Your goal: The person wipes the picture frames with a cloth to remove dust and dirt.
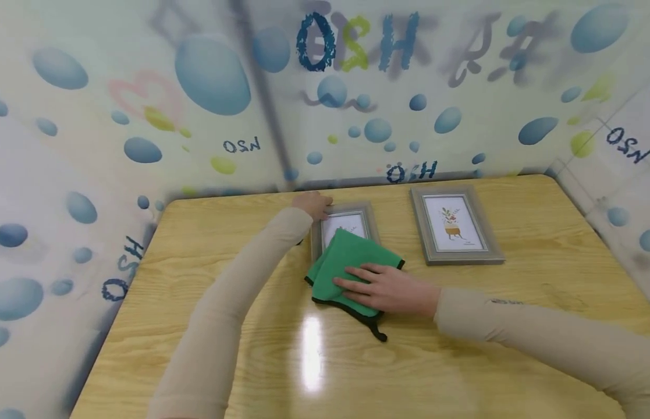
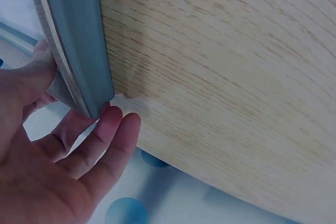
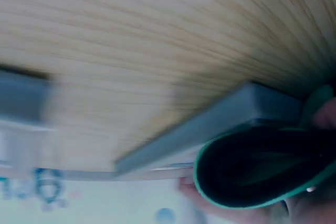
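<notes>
In the head view, my left hand (image 1: 311, 205) is at the far left corner of a grey picture frame (image 1: 375, 227). The left wrist view shows the thumb over the front of that picture frame (image 2: 79, 40) and fingertips at its outer edge, so the corner is pinched. My right hand (image 1: 382, 288) lies with spread, fairly straight fingers on a folded green cloth (image 1: 351, 256) with dark edging and a small loop. This cloth covers the near part of the frame and part of its picture. Up close in the right wrist view, the cloth (image 3: 252, 203) bulges in a fold beside the frame's edge.
A second grey picture frame (image 1: 463, 256), with a potted plant print, lies to the right on the wooden table (image 1: 408, 372). Behind the table's far edge stands a wall (image 1: 283, 116) patterned with blue bubbles and lettering.
</notes>
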Demonstrator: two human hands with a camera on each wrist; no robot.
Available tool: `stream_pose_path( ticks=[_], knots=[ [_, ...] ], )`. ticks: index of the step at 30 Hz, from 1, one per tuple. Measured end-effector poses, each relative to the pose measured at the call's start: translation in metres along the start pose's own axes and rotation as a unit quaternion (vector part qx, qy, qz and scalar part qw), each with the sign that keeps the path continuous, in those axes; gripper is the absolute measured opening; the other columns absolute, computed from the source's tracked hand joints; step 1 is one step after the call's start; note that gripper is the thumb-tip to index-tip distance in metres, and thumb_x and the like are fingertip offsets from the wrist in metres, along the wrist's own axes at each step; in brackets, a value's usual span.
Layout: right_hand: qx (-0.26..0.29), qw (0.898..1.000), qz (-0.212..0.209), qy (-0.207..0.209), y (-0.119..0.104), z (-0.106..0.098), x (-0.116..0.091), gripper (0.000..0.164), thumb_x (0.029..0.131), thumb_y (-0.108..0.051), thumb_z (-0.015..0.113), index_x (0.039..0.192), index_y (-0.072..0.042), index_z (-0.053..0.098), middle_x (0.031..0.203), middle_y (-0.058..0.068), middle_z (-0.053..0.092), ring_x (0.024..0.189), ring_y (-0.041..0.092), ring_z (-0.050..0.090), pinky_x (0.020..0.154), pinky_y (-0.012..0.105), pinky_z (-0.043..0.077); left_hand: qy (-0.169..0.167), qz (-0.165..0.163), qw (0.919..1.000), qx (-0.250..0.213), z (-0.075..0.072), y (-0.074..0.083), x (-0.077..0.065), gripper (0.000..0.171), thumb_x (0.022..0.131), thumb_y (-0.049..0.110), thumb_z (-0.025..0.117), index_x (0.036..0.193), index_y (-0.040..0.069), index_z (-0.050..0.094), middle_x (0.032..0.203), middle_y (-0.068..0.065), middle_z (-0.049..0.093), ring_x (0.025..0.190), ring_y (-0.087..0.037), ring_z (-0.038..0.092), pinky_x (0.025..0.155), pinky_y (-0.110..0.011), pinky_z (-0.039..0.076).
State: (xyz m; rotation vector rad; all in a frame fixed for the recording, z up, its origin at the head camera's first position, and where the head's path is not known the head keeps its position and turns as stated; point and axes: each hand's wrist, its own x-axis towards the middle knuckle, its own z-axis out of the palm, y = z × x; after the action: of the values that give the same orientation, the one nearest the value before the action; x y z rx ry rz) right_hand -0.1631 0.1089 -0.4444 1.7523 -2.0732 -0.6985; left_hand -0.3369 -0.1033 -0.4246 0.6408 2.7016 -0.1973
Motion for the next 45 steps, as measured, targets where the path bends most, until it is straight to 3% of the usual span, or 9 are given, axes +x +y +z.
stream_pose_path(
  ticks=[3,6,12,18,24,29,38,40,45],
  knots=[
    [0.0,1.0,-0.003,0.021,-0.003,0.0,0.018,0.051,0.092,-0.025,0.065,0.141,-0.023,0.05,0.152,0.002,0.034,0.134,0.022,0.039,0.104,0.034,0.037,0.002,0.005,1.0,-0.005,0.003,0.004,0.003,0.042,0.095,0.028,0.061,0.134,0.015,0.053,0.121,-0.01,0.06,0.109,-0.026,0.057,0.088,-0.04,0.049],
    [0.007,0.999,0.003,0.042,-0.004,0.005,0.017,0.053,0.091,-0.023,0.067,0.141,-0.023,0.05,0.151,0.001,0.036,0.134,0.021,0.039,0.104,0.033,0.037,0.004,0.003,1.0,-0.007,0.005,0.006,0.006,0.043,0.095,0.028,0.061,0.135,0.016,0.052,0.122,-0.01,0.059,0.109,-0.026,0.057,0.086,-0.04,0.049],
    [0.041,0.996,0.014,0.073,0.003,0.02,-0.028,0.057,0.084,-0.014,0.071,0.138,-0.02,0.053,0.146,0.002,0.042,0.133,0.023,0.041,0.106,0.035,0.035,-0.003,0.0,1.0,-0.003,0.003,0.004,0.007,0.043,0.096,0.028,0.06,0.135,0.015,0.051,0.123,-0.011,0.058,0.107,-0.026,0.057,0.084,-0.039,0.05],
    [0.059,0.997,0.008,0.038,0.019,0.019,-0.074,0.063,0.079,-0.007,0.07,0.139,-0.017,0.052,0.147,0.003,0.041,0.133,0.023,0.041,0.106,0.036,0.035,-0.004,0.001,1.0,0.006,-0.001,0.001,0.003,0.043,0.095,0.028,0.061,0.134,0.014,0.051,0.124,-0.012,0.058,0.109,-0.027,0.057,0.086,-0.039,0.05],
    [0.118,0.993,0.02,0.023,0.021,0.013,-0.087,0.066,0.076,-0.006,0.078,0.137,-0.015,0.054,0.147,0.007,0.042,0.131,0.027,0.043,0.102,0.039,0.04,-0.005,0.002,0.9999,0.009,-0.002,-0.001,0.003,0.043,0.094,0.027,0.062,0.134,0.014,0.052,0.123,-0.01,0.059,0.111,-0.026,0.056,0.088,-0.038,0.048],
    [0.268,0.961,0.051,0.033,0.008,0.004,-0.067,0.073,0.08,0.004,0.072,0.145,-0.013,0.043,0.151,0.009,0.036,0.135,0.032,0.038,0.097,0.043,0.045,-0.001,0.01,0.9999,0.005,-0.001,-0.003,0.003,0.039,0.093,0.027,0.063,0.128,0.013,0.055,0.12,-0.008,0.061,0.11,-0.024,0.057,0.09,-0.037,0.047],
    [0.394,0.915,0.069,0.048,0.007,-0.009,-0.004,0.078,0.079,0.008,0.063,0.149,-0.011,0.035,0.151,0.008,0.036,0.137,0.026,0.035,0.106,0.039,0.036,-0.004,0.021,0.9997,-0.011,-0.005,-0.004,-0.001,0.041,0.091,0.028,0.063,0.129,0.013,0.056,0.125,-0.007,0.061,0.115,-0.023,0.056,0.092,-0.038,0.047],
    [0.398,0.914,0.063,0.045,0.007,-0.012,0.009,0.075,0.081,0.007,0.063,0.149,-0.01,0.035,0.151,0.009,0.036,0.137,0.025,0.034,0.106,0.037,0.035,-0.003,0.025,0.9996,-0.012,-0.004,-0.004,0.0,0.041,0.091,0.028,0.063,0.129,0.014,0.056,0.126,-0.007,0.061,0.115,-0.023,0.056,0.092,-0.038,0.047],
    [0.363,0.929,0.076,0.015,0.006,-0.011,0.038,0.067,0.085,-0.004,0.068,0.146,-0.006,0.039,0.15,0.015,0.036,0.136,0.029,0.036,0.105,0.039,0.037,-0.001,0.026,0.9996,-0.014,-0.006,-0.003,-0.001,0.045,0.092,0.026,0.064,0.134,0.014,0.055,0.129,-0.007,0.059,0.115,-0.025,0.056,0.093,-0.037,0.047]
  ],
)
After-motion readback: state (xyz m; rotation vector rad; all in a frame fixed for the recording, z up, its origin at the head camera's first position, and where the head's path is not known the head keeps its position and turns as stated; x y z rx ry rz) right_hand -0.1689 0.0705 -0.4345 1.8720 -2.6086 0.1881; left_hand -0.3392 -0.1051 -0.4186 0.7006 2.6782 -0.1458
